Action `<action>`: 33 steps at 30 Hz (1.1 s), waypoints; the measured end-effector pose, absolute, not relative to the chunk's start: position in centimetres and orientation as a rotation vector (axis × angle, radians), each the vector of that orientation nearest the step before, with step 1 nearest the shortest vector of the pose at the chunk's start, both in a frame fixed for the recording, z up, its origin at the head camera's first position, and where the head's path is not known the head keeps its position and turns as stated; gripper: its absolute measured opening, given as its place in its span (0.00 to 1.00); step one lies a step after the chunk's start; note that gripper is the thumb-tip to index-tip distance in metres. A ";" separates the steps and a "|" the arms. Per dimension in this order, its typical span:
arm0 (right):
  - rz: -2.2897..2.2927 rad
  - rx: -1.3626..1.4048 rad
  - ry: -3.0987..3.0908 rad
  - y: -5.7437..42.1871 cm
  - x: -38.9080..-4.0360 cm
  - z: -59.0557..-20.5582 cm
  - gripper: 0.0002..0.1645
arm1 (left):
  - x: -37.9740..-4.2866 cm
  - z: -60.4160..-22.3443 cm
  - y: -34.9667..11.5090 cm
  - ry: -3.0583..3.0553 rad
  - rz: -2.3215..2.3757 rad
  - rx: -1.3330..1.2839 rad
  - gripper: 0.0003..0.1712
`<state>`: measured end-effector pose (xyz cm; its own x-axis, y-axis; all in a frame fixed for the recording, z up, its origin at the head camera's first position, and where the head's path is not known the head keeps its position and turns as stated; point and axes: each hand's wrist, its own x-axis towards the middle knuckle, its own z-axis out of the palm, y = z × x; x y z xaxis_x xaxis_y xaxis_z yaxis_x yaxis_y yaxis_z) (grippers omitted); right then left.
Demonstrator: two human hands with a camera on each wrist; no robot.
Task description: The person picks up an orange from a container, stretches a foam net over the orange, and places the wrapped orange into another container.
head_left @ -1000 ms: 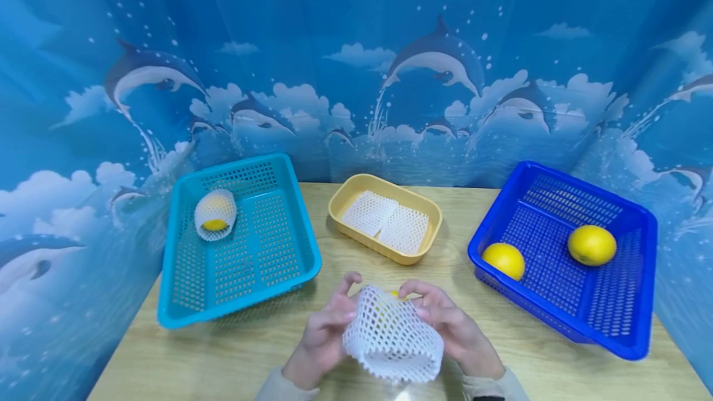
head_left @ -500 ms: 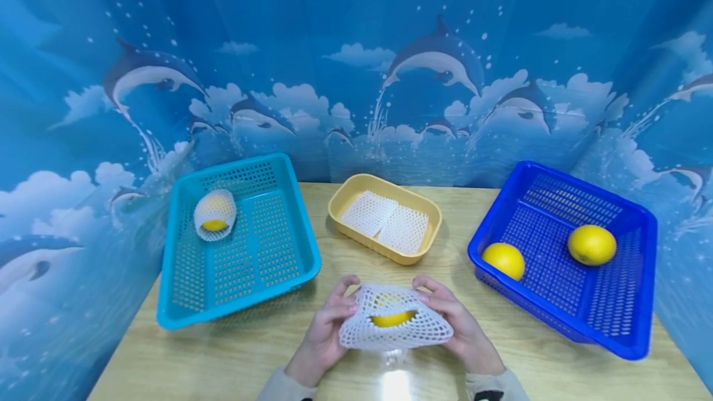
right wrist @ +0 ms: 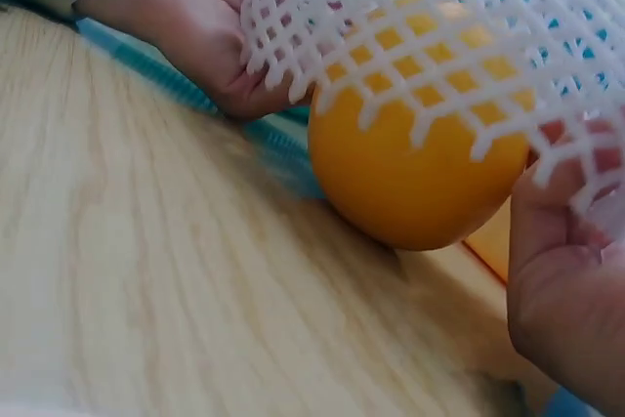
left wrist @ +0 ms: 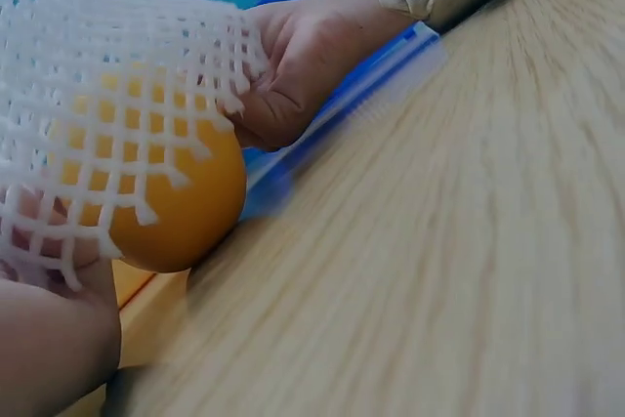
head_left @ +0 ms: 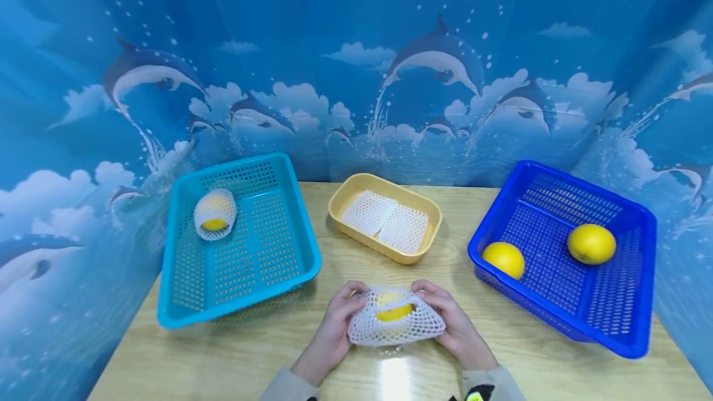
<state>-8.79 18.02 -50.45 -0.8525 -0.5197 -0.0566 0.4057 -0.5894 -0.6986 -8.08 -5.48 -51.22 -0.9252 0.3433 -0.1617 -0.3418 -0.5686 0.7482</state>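
At the near middle of the table, a white foam net sleeve [head_left: 390, 334] is stretched over a round yellow-orange fruit [right wrist: 410, 192]. My left hand [head_left: 334, 328] pinches one side of the net, and my right hand [head_left: 452, 325] pinches the other. In the head view, the fruit shows through a slit-like opening in the net. Both wrist views show its lower part bare, below the net's jagged edge and close over the wood. The net and fruit hide some of the fingertips.
A teal basket [head_left: 239, 309] at left holds one netted fruit [head_left: 215, 214]. Ahead, a yellow tray [head_left: 340, 228] contains flat foam nets [head_left: 403, 228]. The blue basket [head_left: 557, 320] at right holds two bare fruits [head_left: 592, 244]. A dolphin-printed curtain [head_left: 356, 67] stands behind the table.
The net sleeve's wide near mouth has tipped down and flattened, so a strip of fruit now shows through a slit. Lately both hands shifted slightly with the net. Baskets and tray stay put.
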 end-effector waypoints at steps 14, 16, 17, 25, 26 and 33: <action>-2.354 0.278 1.790 15.5 -8.8 -51.0 0.10 | -8.2 -51.9 -4.3 2.049 2.124 0.014 0.10; -2.315 0.290 1.903 15.3 -8.7 -51.1 0.09 | -8.1 -52.1 -4.3 2.185 2.083 0.107 0.11; -2.296 0.293 1.953 15.3 -8.7 -51.2 0.09 | -8.0 -52.2 -4.3 2.257 2.067 0.154 0.12; -2.229 0.248 2.102 15.4 -8.6 -51.3 0.11 | -7.6 -52.5 -4.3 2.614 2.139 0.456 0.17; -2.220 0.260 2.105 15.4 -8.6 -51.3 0.11 | -7.6 -52.5 -4.1 2.607 2.182 0.527 0.19; -2.250 0.217 2.110 15.3 -8.6 -51.5 0.11 | -7.5 -52.6 -1.8 2.590 2.235 0.933 0.43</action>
